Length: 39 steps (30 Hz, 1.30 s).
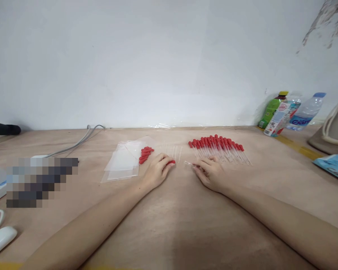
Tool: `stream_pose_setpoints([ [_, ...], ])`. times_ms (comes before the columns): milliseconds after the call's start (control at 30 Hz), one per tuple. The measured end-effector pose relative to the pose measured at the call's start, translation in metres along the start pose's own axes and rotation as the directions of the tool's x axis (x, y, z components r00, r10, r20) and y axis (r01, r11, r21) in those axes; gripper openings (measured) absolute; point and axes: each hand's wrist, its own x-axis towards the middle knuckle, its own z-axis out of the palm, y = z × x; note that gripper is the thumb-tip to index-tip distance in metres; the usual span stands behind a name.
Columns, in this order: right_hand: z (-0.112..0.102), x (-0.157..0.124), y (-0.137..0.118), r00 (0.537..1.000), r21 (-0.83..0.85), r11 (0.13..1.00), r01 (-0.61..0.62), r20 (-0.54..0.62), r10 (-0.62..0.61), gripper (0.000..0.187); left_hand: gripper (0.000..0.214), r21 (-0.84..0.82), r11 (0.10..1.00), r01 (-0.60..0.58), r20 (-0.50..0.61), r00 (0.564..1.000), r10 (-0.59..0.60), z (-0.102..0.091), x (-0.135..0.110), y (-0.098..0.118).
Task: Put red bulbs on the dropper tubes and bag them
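Observation:
My left hand [157, 171] rests on the brown table [169, 225] and pinches a red rubber bulb [171, 162] at its fingertips. My right hand [210, 171] lies opposite, fingers closed on a clear glass dropper tube [189, 164] that points left toward the bulb. A small pile of loose red bulbs [145, 154] lies just left of my left hand. Several bare glass tubes [173, 152] lie between the hands, further back. A row of assembled droppers with red bulbs [218, 148] lies behind my right hand.
Clear plastic bags [122, 161] lie left of the bulbs. Bottles [290, 112] stand at the back right by the wall, with a cloth bag [334, 129] and a blue packet [334, 165]. A grey cable [79, 142] and white devices [0, 240] sit at the left.

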Motion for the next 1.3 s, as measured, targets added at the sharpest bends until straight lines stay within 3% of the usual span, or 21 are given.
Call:
stream_pose_setpoints([
  [100, -0.001, 0.001, -0.002, 1.0, 0.011, 1.0, -0.008, 0.02, 0.007, 0.021, 0.017, -0.093, 0.995, -0.025, 0.026, 0.999, 0.028, 0.003, 0.0, 0.003],
  [267, -0.002, 0.002, -0.003, 0.999, 0.022, 1.0, 0.022, 0.043, -0.022, 0.022, 0.019, -0.207, 0.978, 0.032, 0.094, 0.996, -0.013, 0.006, -0.001, 0.005],
  [800, 0.0, 0.007, -0.006, 0.988, 0.129, 0.99, 0.053, 0.14, -0.071, 0.023, 0.018, -0.286, 0.958, 0.035, 0.119, 0.993, -0.001, 0.007, -0.003, 0.002],
  [933, -0.002, 0.009, -0.003, 0.979, 0.157, 0.986, 0.053, 0.184, -0.082, 0.023, 0.018, -0.315, 0.949, 0.028, 0.176, 0.984, 0.029, 0.007, -0.006, 0.001],
  [1100, -0.001, 0.011, -0.002, 0.976, 0.121, 0.991, 0.05, 0.203, -0.074, 0.021, 0.02, -0.302, 0.951, 0.06, 0.249, 0.968, 0.018, 0.007, -0.006, 0.002],
  [1300, 0.001, 0.012, -0.008, 0.983, 0.014, 0.998, 0.066, 0.168, -0.068, 0.02, 0.019, -0.278, 0.957, 0.079, 0.229, 0.973, -0.014, 0.009, -0.005, 0.0],
])
